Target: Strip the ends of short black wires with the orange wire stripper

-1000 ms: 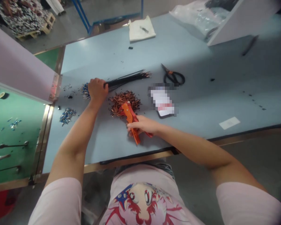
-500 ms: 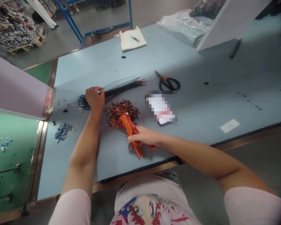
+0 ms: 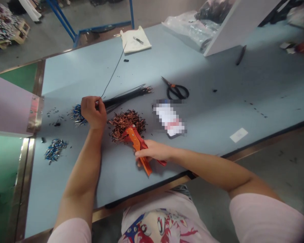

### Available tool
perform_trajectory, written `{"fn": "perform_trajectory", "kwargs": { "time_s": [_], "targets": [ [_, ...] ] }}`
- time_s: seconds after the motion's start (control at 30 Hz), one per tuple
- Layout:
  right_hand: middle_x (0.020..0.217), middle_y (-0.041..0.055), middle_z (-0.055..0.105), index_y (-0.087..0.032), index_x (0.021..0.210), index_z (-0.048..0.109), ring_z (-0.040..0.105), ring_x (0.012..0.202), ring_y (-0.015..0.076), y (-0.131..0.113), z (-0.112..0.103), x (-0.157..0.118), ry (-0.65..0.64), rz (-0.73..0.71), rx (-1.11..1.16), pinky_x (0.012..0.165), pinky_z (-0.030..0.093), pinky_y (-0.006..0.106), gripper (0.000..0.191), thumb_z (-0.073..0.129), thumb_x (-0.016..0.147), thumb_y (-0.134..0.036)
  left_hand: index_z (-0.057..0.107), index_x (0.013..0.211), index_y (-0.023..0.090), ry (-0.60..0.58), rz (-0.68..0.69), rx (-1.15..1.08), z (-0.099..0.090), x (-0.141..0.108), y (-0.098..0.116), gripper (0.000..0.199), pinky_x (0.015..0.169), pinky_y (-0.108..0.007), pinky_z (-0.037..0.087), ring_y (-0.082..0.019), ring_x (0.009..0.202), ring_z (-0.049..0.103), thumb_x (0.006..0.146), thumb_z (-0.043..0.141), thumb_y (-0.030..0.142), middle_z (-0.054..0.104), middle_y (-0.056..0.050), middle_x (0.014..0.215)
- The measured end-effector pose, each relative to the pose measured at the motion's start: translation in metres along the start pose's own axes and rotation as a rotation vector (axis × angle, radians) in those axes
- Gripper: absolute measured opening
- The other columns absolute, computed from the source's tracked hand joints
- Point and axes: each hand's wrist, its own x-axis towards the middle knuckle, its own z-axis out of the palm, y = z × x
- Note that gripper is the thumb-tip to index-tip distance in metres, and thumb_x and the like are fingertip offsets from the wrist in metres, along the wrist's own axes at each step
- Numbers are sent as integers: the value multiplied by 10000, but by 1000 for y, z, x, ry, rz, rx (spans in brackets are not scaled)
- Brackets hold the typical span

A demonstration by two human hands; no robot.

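Note:
Between the thumb and fingers of my left hand (image 3: 93, 111) is pinched one thin black wire (image 3: 113, 74), slanting up toward the far side of the table. Beneath and beside that hand lies a bundle of black wires (image 3: 124, 98), with bare copper ends at the right and blue terminals (image 3: 77, 114) at the left. My right hand (image 3: 152, 151) is wrapped around orange-and-red wire strippers (image 3: 136, 139). Their head rests over the near edge of a heap of copper-coloured wire scraps (image 3: 129, 121); whether the jaws touch it I cannot tell.
Black-handled scissors (image 3: 177, 91) and a phone with a blurred screen (image 3: 169, 119) lie right of the bundle. Loose blue terminals (image 3: 55, 149) are piled at the left. A cream cloth (image 3: 136, 40), a clear plastic bag (image 3: 190, 28) and a white divider (image 3: 228, 30) stand farther back.
My left hand has raised a single wire off the bundle, its free end swinging up and away. The strippers stay in my right hand by the scraps. The whole view has shifted slightly.

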Motion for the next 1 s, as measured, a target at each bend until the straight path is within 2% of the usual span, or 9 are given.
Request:
{"fn": "perform_trajectory", "kwargs": {
  "time_s": [0.13, 0.27, 0.37, 0.47, 0.6, 0.67, 0.77, 0.9, 1.0],
  "targets": [
    [743, -11, 636, -157, 843, 525, 686, 612, 109, -2, 3, -1, 23, 6, 25, 561, 562, 207, 92, 605, 884, -140, 601, 887, 224, -60, 72, 37, 0, 0, -6, 211, 936, -500, 430, -309, 1053, 573, 966, 443, 338, 630, -146, 990],
    [745, -11, 633, -154, 818, 520, 683, 601, 115, -3, 4, 0, 44, 10, 8, 563, 572, 229, 109, 606, 887, -147, 606, 853, 201, -38, 113, 95, 3, -2, -5, 241, 908, -456, 434, -292, 1007, 583, 963, 433, 327, 648, -162, 975],
    [751, -2, 639, -149, 823, 533, 679, 593, 120, -2, 5, 0, 62, 4, -11, 560, 568, 240, 95, 607, 882, -143, 615, 871, 196, -57, 126, 110, -6, -3, -1, 229, 892, -417, 440, -274, 991, 587, 968, 445, 315, 654, -151, 958],
    [761, 6, 645, -146, 814, 546, 682, 605, 126, -1, 6, 0, 71, -13, -20, 574, 570, 247, 89, 612, 873, -131, 636, 889, 200, -82, 144, 136, -37, -2, 1, 173, 893, -378, 443, -258, 1008, 593, 948, 501, 289, 654, -124, 965],
    [762, 8, 659, -156, 864, 540, 693, 622, 131, -1, 5, 0, 87, -8, -35, 592, 569, 235, 98, 637, 877, -145, 677, 881, 196, -17, 148, 225, -111, -5, 0, 160, 831, -335, 455, -216, 868, 608, 919, 558, 297, 652, -83, 909],
    [779, 19, 665, -153, 878, 537, 700, 630, 136, 0, 5, 0, 88, -3, -49, 594, 574, 239, 94, 630, 891, -154, 683, 866, 199, -2, 133, 287, -150, -14, -1, 133, 764, -309, 452, -182, 744, 588, 885, 576, 276, 638, -37, 804],
    [816, 33, 666, -145, 888, 533, 709, 646, 141, 0, 4, 2, 79, -9, -57, 605, 585, 249, 75, 599, 920, -163, 681, 836, 208, -111, 22, 336, -192, -43, -8, 137, 748, -309, 456, -185, 727, 601, 846, 583, 304, 625, -12, 727],
    [825, 36, 664, -148, 908, 528, 720, 662, 153, 1, 5, 3, 91, -9, -66, 611, 591, 258, 68, 586, 936, -171, 692, 894, 212, -366, -124, 322, -207, -97, -33, 205, 690, -305, 497, -176, 691, 633, 859, 548, 354, 709, -24, 861],
    [827, 39, 668, -149, 911, 529, 719, 648, 152, 2, 5, 3, 101, -18, -74, 593, 588, 255, 65, 578, 944, -174, 698, 857, 221, -533, -122, 284, -202, -122, -53, 218, 836, -337, 543, -225, 908, 684, 823, 550, 377, 734, -46, 924]
  ]
}}
